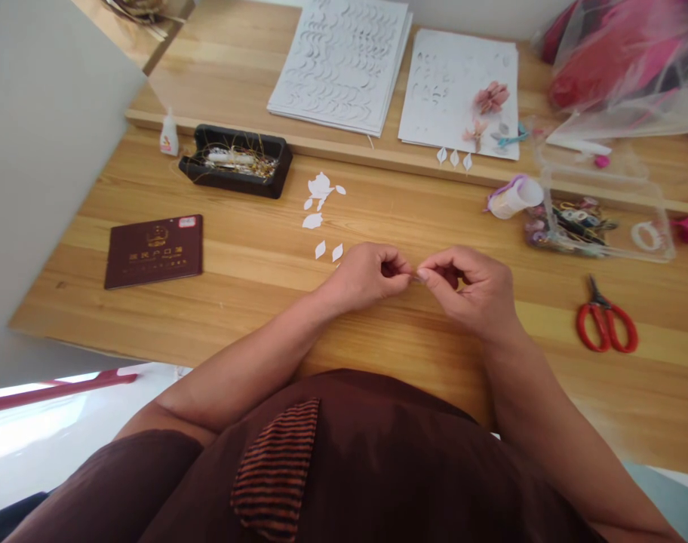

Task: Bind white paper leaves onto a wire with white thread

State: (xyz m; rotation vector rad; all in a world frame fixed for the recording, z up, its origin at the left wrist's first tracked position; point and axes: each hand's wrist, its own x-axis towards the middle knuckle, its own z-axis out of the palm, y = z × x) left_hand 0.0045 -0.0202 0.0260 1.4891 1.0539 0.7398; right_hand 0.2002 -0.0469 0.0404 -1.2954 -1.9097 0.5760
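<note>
My left hand (pixel 372 277) and my right hand (pixel 471 285) meet fingertip to fingertip over the wooden table. Each pinches thumb against forefinger, and a tiny thin piece between them is too small to name. Just beyond my left hand lie two white paper leaf shapes (pixel 329 250). Farther up are another white leaf cutout (pixel 312 220) and a cluster of white petal-like cutouts (pixel 320 185). Red-handled scissors (pixel 606 320) rest to the right of my right hand, blades pointing away from me.
A dark red booklet (pixel 154 253) lies left, below a black tray (pixel 236 162) of wires and a small glue bottle (pixel 169 134). Paper stacks (pixel 338 64) sit on the raised ledge. At right are a white spool-like roll (pixel 515 197) and an open clear box (pixel 632 204) of supplies.
</note>
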